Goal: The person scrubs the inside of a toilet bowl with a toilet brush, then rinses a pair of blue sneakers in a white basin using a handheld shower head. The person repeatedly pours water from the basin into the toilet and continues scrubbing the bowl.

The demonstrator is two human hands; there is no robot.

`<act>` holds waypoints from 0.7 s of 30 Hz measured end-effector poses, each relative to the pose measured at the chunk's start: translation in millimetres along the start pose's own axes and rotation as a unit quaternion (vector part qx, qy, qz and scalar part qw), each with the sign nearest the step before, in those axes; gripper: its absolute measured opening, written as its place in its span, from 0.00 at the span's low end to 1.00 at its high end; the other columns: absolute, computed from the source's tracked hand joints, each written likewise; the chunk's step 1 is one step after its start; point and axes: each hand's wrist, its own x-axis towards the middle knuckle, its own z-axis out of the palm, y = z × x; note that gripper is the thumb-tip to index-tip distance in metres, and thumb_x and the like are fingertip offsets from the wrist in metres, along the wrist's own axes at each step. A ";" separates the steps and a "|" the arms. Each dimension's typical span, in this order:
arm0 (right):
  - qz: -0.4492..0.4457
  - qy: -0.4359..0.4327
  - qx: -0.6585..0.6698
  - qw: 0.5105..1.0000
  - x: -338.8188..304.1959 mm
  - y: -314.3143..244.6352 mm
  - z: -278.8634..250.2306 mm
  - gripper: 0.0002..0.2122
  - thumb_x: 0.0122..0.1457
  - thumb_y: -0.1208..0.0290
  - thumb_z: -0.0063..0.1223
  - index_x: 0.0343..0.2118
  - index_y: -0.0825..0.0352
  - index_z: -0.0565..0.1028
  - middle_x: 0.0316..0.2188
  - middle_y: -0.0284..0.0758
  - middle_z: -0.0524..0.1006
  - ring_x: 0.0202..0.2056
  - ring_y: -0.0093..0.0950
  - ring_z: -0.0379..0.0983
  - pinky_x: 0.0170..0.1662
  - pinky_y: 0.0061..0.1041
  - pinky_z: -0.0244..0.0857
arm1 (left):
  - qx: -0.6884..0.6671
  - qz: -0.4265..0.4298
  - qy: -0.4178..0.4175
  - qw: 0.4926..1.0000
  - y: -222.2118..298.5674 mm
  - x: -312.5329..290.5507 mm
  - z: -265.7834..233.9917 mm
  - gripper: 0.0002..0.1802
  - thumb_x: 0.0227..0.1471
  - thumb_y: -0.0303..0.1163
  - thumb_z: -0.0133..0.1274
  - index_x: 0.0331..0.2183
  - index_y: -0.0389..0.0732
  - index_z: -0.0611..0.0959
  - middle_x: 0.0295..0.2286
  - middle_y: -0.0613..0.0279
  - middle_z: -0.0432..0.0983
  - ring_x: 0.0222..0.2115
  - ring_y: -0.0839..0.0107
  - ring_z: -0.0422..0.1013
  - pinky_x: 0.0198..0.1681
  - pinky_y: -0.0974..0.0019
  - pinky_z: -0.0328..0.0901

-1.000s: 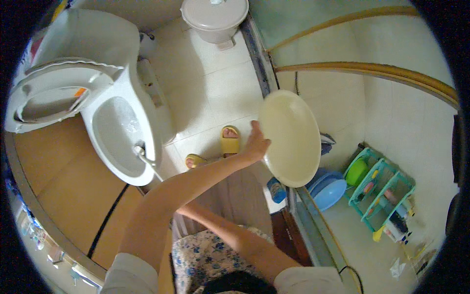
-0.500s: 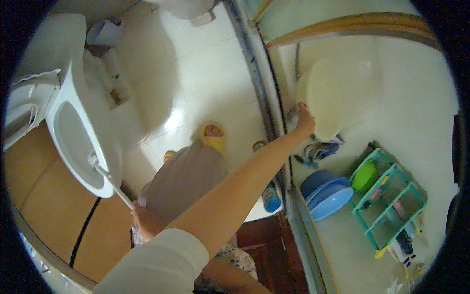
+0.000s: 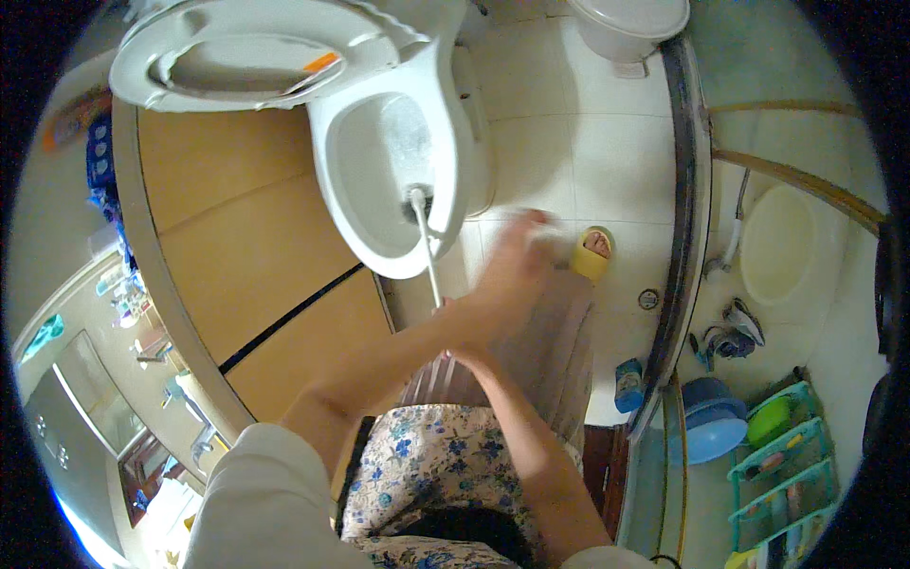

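A white toilet brush (image 3: 428, 251) stands with its head down in the toilet bowl (image 3: 327, 156). My right hand (image 3: 458, 349) is closed around its handle, partly hidden beneath my left forearm. Crossing over to the right, my left arm carries my left hand (image 3: 517, 251) above my lap, beside the toilet. That hand is smeared by motion. A pale blur (image 3: 547, 244) shows at its fingers, and I cannot tell whether it is held. The toilet seat (image 3: 256, 59) is raised, and foamy water shows in the bowl.
Tan cabinet panels (image 3: 237, 180) flank the toilet. To the right, a dark-edged door track (image 3: 690, 190) borders a shower area with a cream basin (image 3: 779, 245), blue basins (image 3: 713, 431) and a green rack (image 3: 782, 493). A blue bottle (image 3: 628, 384) stands near the track.
My left hand has come back from beside the cream basin to above my lap. The view has turned toward the toilet. My right hand still grips the brush in the bowl.
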 end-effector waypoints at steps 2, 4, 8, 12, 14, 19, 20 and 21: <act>0.013 -0.031 0.015 0.999 8.3 12.2 12.5 0.09 0.54 0.68 0.41 0.33 0.68 0.65 0.13 0.30 0.66 0.15 0.24 0.65 0.18 0.25 0.63 | 0.048 0.022 0.307 0.950 -101.1 -39.7 -37.3 0.21 0.43 0.34 0.54 0.40 0.37 0.67 0.36 0.48 0.65 0.39 0.57 0.63 0.42 0.60 0.58; -0.080 0.042 -0.170 0.981 15.1 38.3 16.3 0.10 0.55 0.68 0.42 0.33 0.69 0.65 0.13 0.31 0.66 0.11 0.23 0.65 0.15 0.24 0.60 | 0.020 -0.164 0.278 0.946 -159.7 -68.6 -38.7 0.22 0.44 0.41 0.54 0.37 0.35 0.69 0.34 0.53 0.67 0.35 0.62 0.64 0.40 0.61 0.59; -0.239 0.139 -0.276 0.921 14.3 44.6 6.2 0.12 0.56 0.65 0.42 0.36 0.70 0.66 0.13 0.33 0.67 0.12 0.22 0.66 0.16 0.24 0.60 | -0.448 -0.337 -0.001 0.828 -167.7 -72.0 -31.3 0.15 0.48 0.41 0.47 0.32 0.39 0.74 0.27 0.63 0.71 0.29 0.72 0.67 0.35 0.67 0.62; -0.018 -0.003 -0.195 0.981 0.4 3.0 -5.2 0.14 0.54 0.63 0.45 0.35 0.70 0.69 0.13 0.36 0.68 0.15 0.31 0.68 0.20 0.29 0.61 | -0.582 -0.324 -0.001 0.746 -234.9 -80.8 -2.5 0.13 0.51 0.34 0.42 0.32 0.33 0.73 0.28 0.55 0.71 0.30 0.67 0.69 0.33 0.65 0.65; -0.142 0.060 -0.297 0.943 6.6 5.4 -12.2 0.09 0.48 0.69 0.51 0.31 0.68 0.71 0.20 0.39 0.70 0.25 0.33 0.70 0.25 0.26 0.63 | -0.632 -0.340 0.029 0.696 -231.7 -83.4 -1.0 0.14 0.52 0.33 0.40 0.31 0.30 0.72 0.29 0.52 0.70 0.31 0.65 0.69 0.33 0.65 0.65; -0.244 0.167 -0.381 0.876 36.0 -13.2 -5.1 0.14 0.42 0.81 0.52 0.35 0.67 0.66 0.32 0.39 0.68 0.34 0.30 0.68 0.35 0.28 0.65 | -0.797 -0.329 0.052 0.504 -237.4 -37.1 -40.6 0.25 0.56 0.47 0.30 0.30 0.31 0.67 0.23 0.57 0.64 0.18 0.73 0.59 0.20 0.75 0.60; -0.224 0.154 -0.335 0.902 45.4 -14.5 3.1 0.15 0.42 0.82 0.51 0.36 0.67 0.66 0.33 0.40 0.68 0.35 0.32 0.68 0.37 0.31 0.65 | -0.858 -0.277 -0.049 0.429 -273.4 -27.9 -51.4 0.25 0.55 0.51 0.31 0.29 0.35 0.64 0.21 0.62 0.59 0.14 0.79 0.52 0.11 0.79 0.49; -0.157 0.106 -0.226 0.956 47.2 -19.9 0.1 0.14 0.49 0.76 0.48 0.40 0.68 0.65 0.38 0.40 0.68 0.42 0.33 0.66 0.46 0.33 0.61 | -0.750 -0.298 0.026 0.590 -262.2 -15.9 -61.4 0.24 0.55 0.51 0.32 0.29 0.37 0.63 0.20 0.64 0.58 0.13 0.81 0.50 0.10 0.79 0.46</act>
